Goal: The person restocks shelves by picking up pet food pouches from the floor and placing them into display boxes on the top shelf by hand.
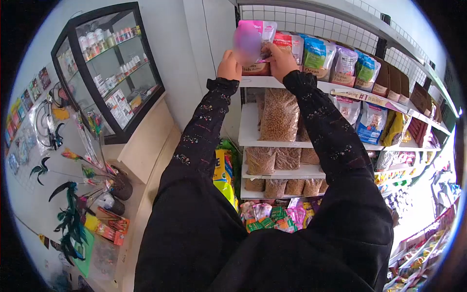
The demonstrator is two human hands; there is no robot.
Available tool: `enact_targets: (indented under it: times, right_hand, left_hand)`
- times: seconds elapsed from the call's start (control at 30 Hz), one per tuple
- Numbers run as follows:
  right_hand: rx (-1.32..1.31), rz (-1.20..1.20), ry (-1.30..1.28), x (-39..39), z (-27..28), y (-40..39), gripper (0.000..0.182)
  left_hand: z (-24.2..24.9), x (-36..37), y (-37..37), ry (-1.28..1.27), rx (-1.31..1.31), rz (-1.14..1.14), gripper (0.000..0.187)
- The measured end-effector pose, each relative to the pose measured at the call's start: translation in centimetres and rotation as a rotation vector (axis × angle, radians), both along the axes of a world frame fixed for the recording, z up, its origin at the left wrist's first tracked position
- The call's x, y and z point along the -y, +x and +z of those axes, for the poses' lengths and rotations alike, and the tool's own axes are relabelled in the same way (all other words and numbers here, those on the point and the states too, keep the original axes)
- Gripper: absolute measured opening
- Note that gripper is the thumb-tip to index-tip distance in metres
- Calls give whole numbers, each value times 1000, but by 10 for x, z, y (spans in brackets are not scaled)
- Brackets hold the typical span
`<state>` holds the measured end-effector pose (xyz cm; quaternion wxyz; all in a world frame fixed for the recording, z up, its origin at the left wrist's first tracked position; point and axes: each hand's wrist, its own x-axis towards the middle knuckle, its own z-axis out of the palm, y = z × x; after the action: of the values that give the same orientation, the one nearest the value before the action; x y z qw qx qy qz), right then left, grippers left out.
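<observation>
A pink and white pet food pouch (266, 30) is held upright at the left end of the top shelf, part of its front blurred. My left hand (229, 66) grips its lower left side, with the fingertips partly hidden. On the lower right side, my right hand (283, 62) pinches the pouch between bent fingers and thumb. Close behind my right hand stands a red pouch (291, 43). To the right along the shelf are a green and blue "Ocean Fish" pouch (317, 58) and a purple and white pouch (344, 67).
Bags of brown kibble (279, 117) fill the lower shelves (249, 127). Small colourful packets (279, 216) lie at the bottom. A black-framed glass cabinet (116, 73) stands left on a counter, with feather toys (70, 219) nearby. A yellow bag (224, 168) stands beside the rack.
</observation>
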<state>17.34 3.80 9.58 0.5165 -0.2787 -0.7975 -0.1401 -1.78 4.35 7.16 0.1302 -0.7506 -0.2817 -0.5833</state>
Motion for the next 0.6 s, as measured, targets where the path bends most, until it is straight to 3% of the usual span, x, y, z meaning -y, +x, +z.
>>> enact_targets:
  times: [0.17, 0.47, 0.6]
  right_hand:
    - [-10, -46, -106, 1, 0, -2, 31]
    - [-61, -34, -88, -3, -4, 1, 27]
    - [-55, -81, 7, -7, -6, 0, 27]
  left_hand:
    - [7, 5, -2, 79, -129, 155, 24]
    - [13, -15, -2, -104, -109, 115, 27]
    - [14, -16, -1, 54, -179, 198, 27]
